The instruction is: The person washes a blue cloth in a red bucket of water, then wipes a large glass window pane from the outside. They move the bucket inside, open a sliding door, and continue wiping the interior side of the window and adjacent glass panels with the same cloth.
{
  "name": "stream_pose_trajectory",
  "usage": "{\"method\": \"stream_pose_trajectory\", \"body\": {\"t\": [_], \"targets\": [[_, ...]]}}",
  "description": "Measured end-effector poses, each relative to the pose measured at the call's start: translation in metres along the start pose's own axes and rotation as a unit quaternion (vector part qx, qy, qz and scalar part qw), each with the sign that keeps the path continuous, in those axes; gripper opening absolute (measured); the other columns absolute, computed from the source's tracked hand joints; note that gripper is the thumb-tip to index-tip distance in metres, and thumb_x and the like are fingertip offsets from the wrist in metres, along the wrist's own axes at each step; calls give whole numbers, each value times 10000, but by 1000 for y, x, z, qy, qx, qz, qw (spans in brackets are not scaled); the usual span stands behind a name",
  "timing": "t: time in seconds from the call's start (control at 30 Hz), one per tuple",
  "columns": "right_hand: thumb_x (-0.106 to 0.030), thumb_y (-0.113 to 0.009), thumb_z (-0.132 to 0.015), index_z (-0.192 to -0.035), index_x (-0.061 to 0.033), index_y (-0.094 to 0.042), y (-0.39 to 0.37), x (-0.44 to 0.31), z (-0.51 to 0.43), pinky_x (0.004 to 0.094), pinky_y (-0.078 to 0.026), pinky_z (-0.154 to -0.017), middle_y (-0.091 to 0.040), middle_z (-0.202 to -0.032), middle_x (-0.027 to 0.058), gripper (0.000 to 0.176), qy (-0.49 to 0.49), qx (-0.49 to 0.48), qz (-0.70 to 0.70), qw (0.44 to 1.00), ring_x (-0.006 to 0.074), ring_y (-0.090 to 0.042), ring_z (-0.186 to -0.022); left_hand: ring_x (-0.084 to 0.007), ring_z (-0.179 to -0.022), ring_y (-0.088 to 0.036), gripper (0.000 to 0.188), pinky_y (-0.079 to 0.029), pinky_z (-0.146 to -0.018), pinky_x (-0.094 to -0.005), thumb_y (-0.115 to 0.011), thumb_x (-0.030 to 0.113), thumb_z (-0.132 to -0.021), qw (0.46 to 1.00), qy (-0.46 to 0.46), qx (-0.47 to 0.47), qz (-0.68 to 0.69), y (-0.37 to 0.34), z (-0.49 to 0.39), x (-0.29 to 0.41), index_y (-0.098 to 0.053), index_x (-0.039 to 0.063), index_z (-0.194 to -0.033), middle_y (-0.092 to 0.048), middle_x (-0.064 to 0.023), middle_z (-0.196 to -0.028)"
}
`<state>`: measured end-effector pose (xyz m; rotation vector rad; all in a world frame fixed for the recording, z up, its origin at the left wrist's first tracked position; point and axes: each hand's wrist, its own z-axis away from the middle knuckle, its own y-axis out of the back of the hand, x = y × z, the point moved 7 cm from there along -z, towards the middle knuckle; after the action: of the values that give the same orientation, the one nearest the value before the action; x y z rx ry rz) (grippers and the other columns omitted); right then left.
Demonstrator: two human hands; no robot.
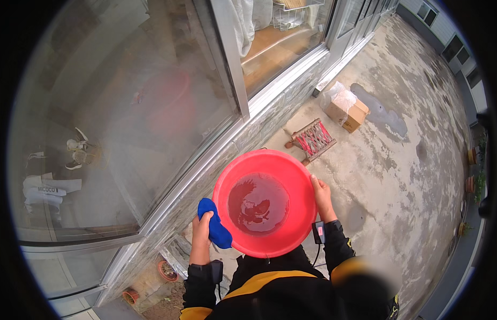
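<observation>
A red plastic basin [301, 188] is held up in front of my body, with a shallow pool of water [258, 204] in its bottom. My right hand [322, 196] grips the rim on the right, thumb on top. On the opposite side my left hand [202, 231] clasps a blue cloth [215, 226] against the basin's rim; the cloth hides part of the rim and some of the fingers. Beside me on the left stands a large glass pane [124, 132], cloudy over much of its surface, with a faint red reflection of the basin.
A small folding stool [312, 140] with red and grey webbing stands beyond the basin. Past it sits a cardboard box [348, 110] topped with clear plastic. The window's metal sill [184, 180] runs along my left. Potted plants [167, 271] stand near the wall behind. Stained concrete [392, 180] extends to the right.
</observation>
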<state>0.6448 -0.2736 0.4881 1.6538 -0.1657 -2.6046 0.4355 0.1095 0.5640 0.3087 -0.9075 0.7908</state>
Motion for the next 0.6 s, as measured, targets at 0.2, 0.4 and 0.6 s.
{"method": "stream_pose_trajectory", "body": {"t": [0.2,0.4,0.6], "targets": [[-401,-602,-960,-818,-12,-695,76,-22,-72,222,-411,-601,-603,-738,-44,424,-32,128,-133,982,41,-490,-666,-153,-743,-615,247,-490,-690,-300,-655,188,-807,991,-4,-71,-117,-161,-85,43,-656,-8,-957,-646,-43,-845],[-383,-571,-982,-908,-7,-710,173,-69,-107,216,-428,-633,-627,-790,-30,408,29,253,-152,955,43,-511,-692,-143,-736,-612,261,-495,-678,-287,-662,218,-814,964,-12,-200,-174,-341,-137,77,-658,1,-960,-639,-36,-828],[-394,-541,-992,-1029,12,-680,282,-90,-111,236,-487,-705,-678,-927,42,431,21,341,-200,918,94,-605,-794,-137,-721,-620,276,-502,-659,-277,-666,261,-850,913,-18,-358,-196,-527,-129,90,-653,15,-976,-647,-46,-837]]}}
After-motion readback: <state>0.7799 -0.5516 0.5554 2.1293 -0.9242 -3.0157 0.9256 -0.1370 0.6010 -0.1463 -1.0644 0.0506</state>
